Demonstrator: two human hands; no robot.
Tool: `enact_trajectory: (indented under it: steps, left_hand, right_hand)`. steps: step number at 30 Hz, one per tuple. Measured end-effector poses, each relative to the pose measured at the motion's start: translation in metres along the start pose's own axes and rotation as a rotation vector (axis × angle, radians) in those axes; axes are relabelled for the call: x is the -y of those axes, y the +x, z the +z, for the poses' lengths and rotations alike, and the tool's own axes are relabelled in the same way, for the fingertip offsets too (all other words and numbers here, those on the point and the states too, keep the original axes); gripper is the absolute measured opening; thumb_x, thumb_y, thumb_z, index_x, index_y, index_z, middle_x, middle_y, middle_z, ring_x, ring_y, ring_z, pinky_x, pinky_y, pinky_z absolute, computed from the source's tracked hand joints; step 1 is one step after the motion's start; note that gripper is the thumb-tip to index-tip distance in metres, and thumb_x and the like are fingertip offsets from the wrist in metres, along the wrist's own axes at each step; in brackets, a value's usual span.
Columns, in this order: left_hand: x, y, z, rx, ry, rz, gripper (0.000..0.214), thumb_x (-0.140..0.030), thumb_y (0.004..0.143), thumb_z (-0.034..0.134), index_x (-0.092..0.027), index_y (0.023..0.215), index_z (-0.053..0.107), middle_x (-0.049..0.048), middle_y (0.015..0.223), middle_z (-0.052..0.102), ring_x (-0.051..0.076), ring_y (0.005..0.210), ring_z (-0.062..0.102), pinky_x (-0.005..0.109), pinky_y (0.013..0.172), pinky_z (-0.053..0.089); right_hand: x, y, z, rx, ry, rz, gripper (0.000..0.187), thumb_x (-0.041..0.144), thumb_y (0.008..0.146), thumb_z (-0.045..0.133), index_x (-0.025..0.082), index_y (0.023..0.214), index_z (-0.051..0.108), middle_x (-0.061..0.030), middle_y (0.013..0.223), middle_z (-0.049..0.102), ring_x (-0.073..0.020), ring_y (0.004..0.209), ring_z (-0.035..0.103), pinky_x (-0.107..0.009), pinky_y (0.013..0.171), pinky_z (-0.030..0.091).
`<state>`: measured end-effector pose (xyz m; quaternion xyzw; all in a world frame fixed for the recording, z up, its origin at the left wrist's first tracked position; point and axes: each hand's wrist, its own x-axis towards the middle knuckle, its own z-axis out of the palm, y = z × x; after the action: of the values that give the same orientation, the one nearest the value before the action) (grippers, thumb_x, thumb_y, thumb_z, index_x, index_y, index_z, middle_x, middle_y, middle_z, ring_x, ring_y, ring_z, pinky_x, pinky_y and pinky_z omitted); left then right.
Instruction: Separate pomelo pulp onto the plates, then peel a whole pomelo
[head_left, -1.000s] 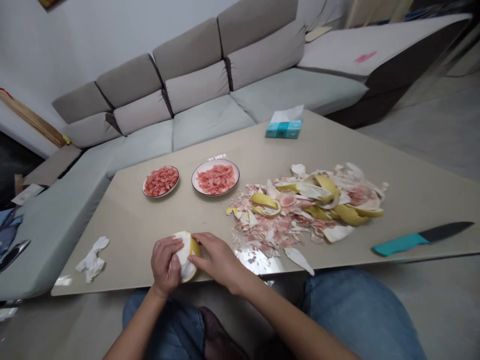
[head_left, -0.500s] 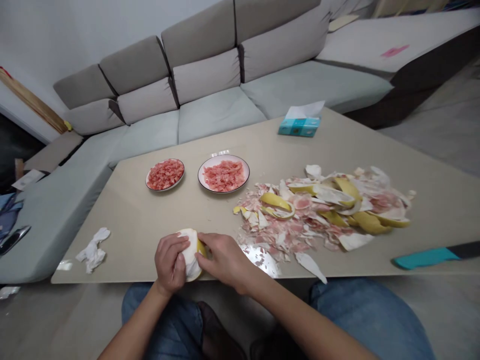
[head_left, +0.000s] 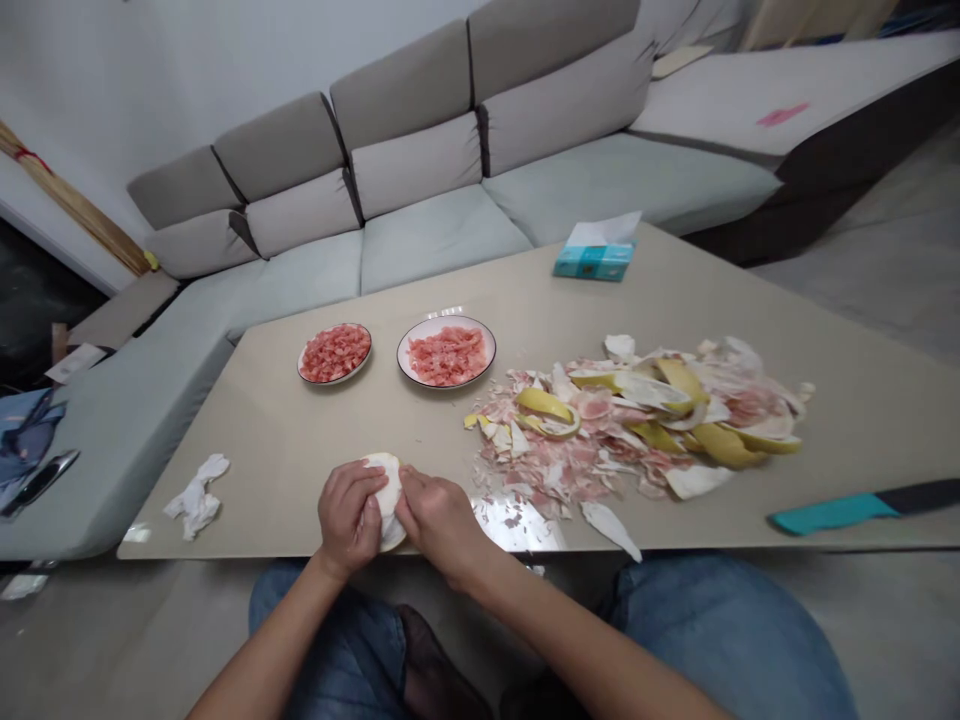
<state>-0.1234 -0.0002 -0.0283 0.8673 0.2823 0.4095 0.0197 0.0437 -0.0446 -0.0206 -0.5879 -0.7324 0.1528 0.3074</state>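
Note:
Near the table's front edge, my left hand (head_left: 351,517) is wrapped around a partly peeled pomelo (head_left: 388,490) covered in white pith. From the other side my right hand (head_left: 442,520) grips the same pomelo, its fingers closed at the right edge and its thumb hidden in part. Just to the right lies a heap of pomelo peel (head_left: 600,420), with yellow rind, white pith and pinkish membrane scraps. Beyond my hands, a left plate (head_left: 335,353) and a right plate (head_left: 405,372) hold pink-red pomelo flesh in small pieces.
A knife in a teal sheath or with a teal blade (head_left: 836,512) lies at the right front edge. A crumpled tissue (head_left: 196,497) sits at the left front, a tissue pack (head_left: 594,260) at the back. A sofa (head_left: 427,240) stands behind the table (head_left: 270,430).
My right fingers have curled in tighter on the pomelo, and the yellow rind seen at its right side is now hidden. The whole view has shifted slightly.

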Motion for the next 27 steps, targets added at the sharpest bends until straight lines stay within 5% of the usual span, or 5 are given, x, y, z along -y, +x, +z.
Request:
enact_trajectory:
  steps: [4,10,15,22,27]
  left_hand:
    - [-0.001,-0.003,-0.002,-0.022,-0.002,0.048,0.022,-0.017,0.084,0.045,-0.021,0.097,0.062,0.0071,0.094,0.071,0.024,0.095,0.064,0.045,0.086,0.052]
    - [0.002,-0.005,-0.001,-0.031,-0.009,0.048,0.022,-0.017,0.084,0.045,-0.021,0.098,0.062,0.0078,0.095,0.071,0.024,0.095,0.065,0.045,0.086,0.052]
    - [0.003,-0.005,-0.001,-0.020,-0.008,0.040,0.022,-0.018,0.084,0.045,-0.021,0.098,0.062,0.0078,0.095,0.071,0.024,0.096,0.065,0.046,0.086,0.052]
    - [-0.002,-0.006,0.001,0.022,0.017,0.063,0.028,-0.014,0.079,0.048,-0.022,0.103,0.062,0.0076,0.098,0.071,0.025,0.098,0.064,0.048,0.088,0.052]
    - [-0.002,-0.001,0.004,0.031,0.004,0.039,0.029,-0.011,0.077,0.050,-0.021,0.101,0.063,0.0072,0.097,0.071,0.024,0.097,0.064,0.046,0.090,0.051]
  right_hand:
    - [-0.018,0.000,-0.003,0.011,0.110,0.040,0.023,0.009,0.086,0.046,0.013,0.090,0.068,-0.0099,0.084,0.073,-0.0190,0.078,0.068,-0.025,0.072,0.046]
    - [-0.020,-0.010,-0.018,0.073,0.235,0.018,0.022,0.017,0.088,0.050,0.018,0.100,0.068,-0.0068,0.091,0.073,-0.0172,0.083,0.067,-0.024,0.072,0.044]
    - [-0.001,-0.008,-0.030,0.103,0.082,0.064,0.020,0.032,0.087,0.056,0.017,0.094,0.067,-0.0073,0.087,0.073,-0.0198,0.077,0.067,-0.025,0.065,0.042]
    - [0.016,0.005,-0.030,0.293,-0.171,0.115,0.022,0.020,0.087,0.050,0.010,0.089,0.069,-0.0167,0.080,0.073,-0.0257,0.071,0.069,-0.028,0.058,0.043]
    - [0.010,0.010,-0.023,0.258,-0.185,0.113,0.023,0.018,0.086,0.050,0.011,0.083,0.072,-0.0159,0.078,0.073,-0.0237,0.069,0.069,-0.027,0.057,0.040]
